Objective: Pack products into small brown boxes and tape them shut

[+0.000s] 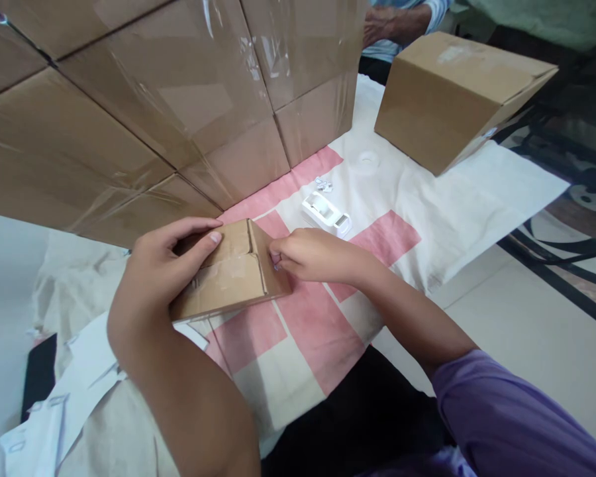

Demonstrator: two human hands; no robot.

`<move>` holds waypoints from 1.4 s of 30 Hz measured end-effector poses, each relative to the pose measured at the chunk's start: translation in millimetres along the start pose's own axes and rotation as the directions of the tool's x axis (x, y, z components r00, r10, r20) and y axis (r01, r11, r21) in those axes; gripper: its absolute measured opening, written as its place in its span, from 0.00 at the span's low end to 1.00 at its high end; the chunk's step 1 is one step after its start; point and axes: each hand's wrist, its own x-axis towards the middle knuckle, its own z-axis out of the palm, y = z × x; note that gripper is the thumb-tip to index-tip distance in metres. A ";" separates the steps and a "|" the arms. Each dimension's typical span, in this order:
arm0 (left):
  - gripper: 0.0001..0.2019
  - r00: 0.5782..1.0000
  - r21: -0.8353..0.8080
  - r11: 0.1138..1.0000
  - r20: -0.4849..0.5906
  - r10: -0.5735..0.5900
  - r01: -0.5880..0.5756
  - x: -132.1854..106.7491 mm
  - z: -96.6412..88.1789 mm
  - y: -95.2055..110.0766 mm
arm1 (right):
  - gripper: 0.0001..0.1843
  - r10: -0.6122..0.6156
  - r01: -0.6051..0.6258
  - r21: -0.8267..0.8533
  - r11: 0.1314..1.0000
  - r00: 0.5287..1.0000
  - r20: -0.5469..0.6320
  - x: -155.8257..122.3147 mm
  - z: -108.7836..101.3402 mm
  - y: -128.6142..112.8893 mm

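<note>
A small brown cardboard box (pixel 228 271) rests on the pink-and-white cloth, with clear tape along its top seam. My left hand (pixel 173 265) grips it from the far left, thumb on top and fingers over the far side. Against the box's right end, my right hand (pixel 312 255) is closed in a pinch. A pale bit shows at its fingertips, too small to name. Just beyond my right hand lies a white tape dispenser (pixel 325 213). Some small white pieces (pixel 322 185) sit behind the dispenser.
Large stacked cartons (pixel 179 99) wrapped in clear tape stand close behind the box. A bigger carton (pixel 442 99) is at the back right, near another person's hand (pixel 380 26). A tape roll (pixel 368 159) lies on the cloth (pixel 322 331). White papers (pixel 89 371) are at left.
</note>
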 end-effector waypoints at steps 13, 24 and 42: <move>0.14 1.000 0.045 0.999 0.006 0.008 -0.008 0.4 -0.4 0.2 | 0.10 0.023 -0.023 0.051 0.998 1.000 0.010 1.0 -3.8 -2.2; 0.23 0.996 0.059 0.997 0.072 0.053 -0.057 13.3 1.1 -10.8 | 0.08 0.017 -0.017 -0.006 1.000 1.000 -0.003 3.1 -0.7 0.9; 0.23 0.986 0.000 0.988 0.066 0.152 -0.152 17.6 8.5 -25.0 | 0.07 0.018 -0.016 0.060 0.998 0.999 -0.028 5.0 0.8 9.0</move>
